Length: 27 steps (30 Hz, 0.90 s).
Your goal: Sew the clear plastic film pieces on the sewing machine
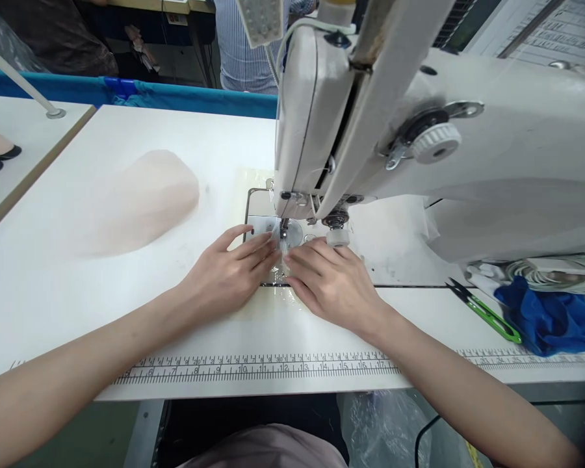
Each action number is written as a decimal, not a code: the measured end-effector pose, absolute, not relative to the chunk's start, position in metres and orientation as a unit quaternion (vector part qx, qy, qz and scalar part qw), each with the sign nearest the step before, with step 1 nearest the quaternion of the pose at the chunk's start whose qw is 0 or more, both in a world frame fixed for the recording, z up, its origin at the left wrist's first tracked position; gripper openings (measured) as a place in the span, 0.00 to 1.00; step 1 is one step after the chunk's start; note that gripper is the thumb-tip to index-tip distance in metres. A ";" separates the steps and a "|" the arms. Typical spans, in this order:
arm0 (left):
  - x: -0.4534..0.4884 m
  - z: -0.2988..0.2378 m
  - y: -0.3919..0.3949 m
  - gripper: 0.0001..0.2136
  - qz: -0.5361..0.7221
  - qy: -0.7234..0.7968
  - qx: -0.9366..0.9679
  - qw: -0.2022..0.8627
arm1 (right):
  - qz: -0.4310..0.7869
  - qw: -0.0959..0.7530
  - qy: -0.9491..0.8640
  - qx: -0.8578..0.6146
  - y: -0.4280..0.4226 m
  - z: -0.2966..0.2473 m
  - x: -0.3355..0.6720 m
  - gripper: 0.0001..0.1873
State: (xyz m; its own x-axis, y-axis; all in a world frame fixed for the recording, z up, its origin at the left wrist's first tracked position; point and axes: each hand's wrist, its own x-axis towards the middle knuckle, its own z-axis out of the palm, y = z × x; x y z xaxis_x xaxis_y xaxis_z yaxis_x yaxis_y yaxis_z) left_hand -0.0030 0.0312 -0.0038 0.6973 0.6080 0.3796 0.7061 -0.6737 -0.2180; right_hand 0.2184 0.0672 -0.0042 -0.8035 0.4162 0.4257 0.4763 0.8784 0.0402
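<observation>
My left hand (pixel 236 265) rests palm down on the sewing machine bed, its little finger stretched apart and the other fingertips closed together just left of the presser foot (pixel 283 229). Facing it, my right hand (pixel 329 276) has curved fingers pressed together close to the foot's right side. Between the fingertips shows a narrow, pale, translucent bit (pixel 283 250); its kind is unclear and the fingers mostly cover it. The white sewing machine (pixel 312 117) stands over both hands. Left of them, a sheer beige piece (pixel 151 201) on the table looks blurred.
Green thread snips (pixel 487 312) lie at the right, beside a crumpled blue cloth (pixel 556 318) and a coiled pale cord (pixel 556 273). A printed ruler (pixel 283 367) runs along the front edge. Beyond the blue fabric trough (pixel 199 97), a person in a striped shirt (pixel 246 52) is visible.
</observation>
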 end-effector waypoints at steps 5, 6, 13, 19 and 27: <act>-0.003 -0.004 0.030 0.14 -0.146 -0.356 -0.905 0.182 | -0.087 0.203 -0.947 -0.235 0.066 -0.002 0.218 0.11; -0.003 -0.004 0.030 0.14 -0.147 -0.356 -0.905 0.180 | -0.089 0.203 -0.946 -0.235 0.067 -0.002 0.219 0.11; -0.004 -0.005 0.031 0.15 -0.145 -0.366 -0.905 0.163 | -0.090 0.200 -0.945 -0.243 0.066 -0.004 0.219 0.12; -0.004 -0.006 0.032 0.15 -0.148 -0.373 -0.901 0.165 | -0.083 0.196 -0.944 -0.252 0.066 -0.005 0.218 0.12; -0.003 -0.006 0.040 0.16 -0.150 -0.379 -0.899 0.160 | -0.089 0.182 -0.943 -0.264 0.068 -0.004 0.218 0.13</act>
